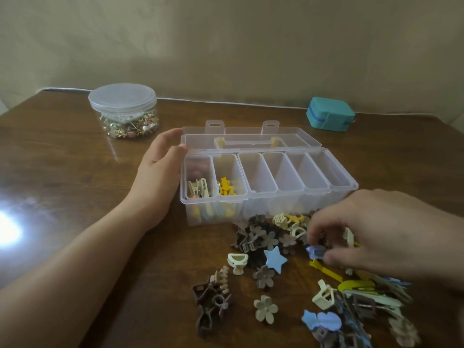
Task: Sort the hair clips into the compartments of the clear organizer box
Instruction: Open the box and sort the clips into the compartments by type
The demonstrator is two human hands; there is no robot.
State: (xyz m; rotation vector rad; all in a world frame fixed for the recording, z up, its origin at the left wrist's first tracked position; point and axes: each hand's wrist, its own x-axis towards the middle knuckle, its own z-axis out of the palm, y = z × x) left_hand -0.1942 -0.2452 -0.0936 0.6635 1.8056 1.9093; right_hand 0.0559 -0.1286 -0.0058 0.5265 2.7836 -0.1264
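Observation:
The clear organizer box (331, 190) stands open mid-table, its lid lying back behind it. Cream clips (198, 188) fill its leftmost compartment and yellow clips (226, 187) the second; the others look empty. My left hand (160, 169) rests against the box's left end, fingers relaxed at the corner. In front of the box lies a loose pile of hair clips (266, 237), with a blue star clip (275, 258) and cream flower clip (265, 308) among them. My right hand (376, 232) reaches into the pile and pinches a small blue clip (315, 251) between thumb and fingers.
A round clear jar (123, 111) with small trinkets stands at the back left. A teal case (330, 116) sits at the back right by the wall. More clips (356, 305) spread toward the lower right. Bright glare marks the table at the left.

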